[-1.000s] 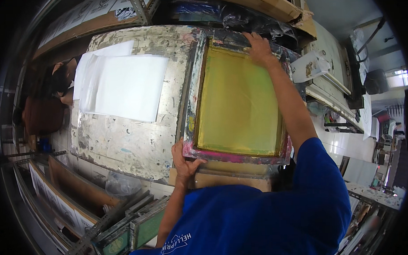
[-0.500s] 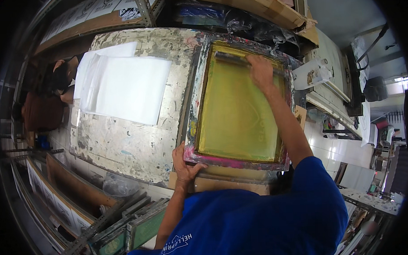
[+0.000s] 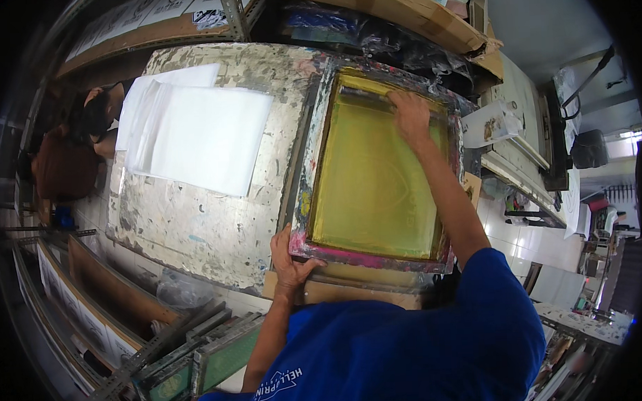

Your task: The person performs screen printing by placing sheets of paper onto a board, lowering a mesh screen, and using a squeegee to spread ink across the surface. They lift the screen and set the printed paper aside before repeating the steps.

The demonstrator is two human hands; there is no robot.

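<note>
A screen-printing frame [image 3: 351, 257] with a paint-stained rim and yellow-green mesh [image 3: 377, 177] lies on the worktable. At its near left corner my left hand [image 3: 289, 264] is closed round the rim, thumb on the near side. My right hand [image 3: 411, 118] grips a dark squeegee [image 3: 363, 94], which lies across the mesh near the far end. The squeegee's middle is hidden under my fingers. To the left, a loose stack of white sheets [image 3: 206, 137] rests on the table, its layers slightly askew.
The worn, paint-speckled worktable [image 3: 201, 219] extends left of the frame. A translucent plastic container [image 3: 489, 124] stands beyond its right side. Cardboard [image 3: 399, 14] and dark plastic wrapping are at the back. Green-meshed screens [image 3: 227, 359] stand at lower left; another person [image 3: 69, 163] is at far left.
My right hand and the squeegee stay near the far end of the mesh, with only a slight shift. My left hand keeps its hold on the frame's corner. The view has moved slightly.
</note>
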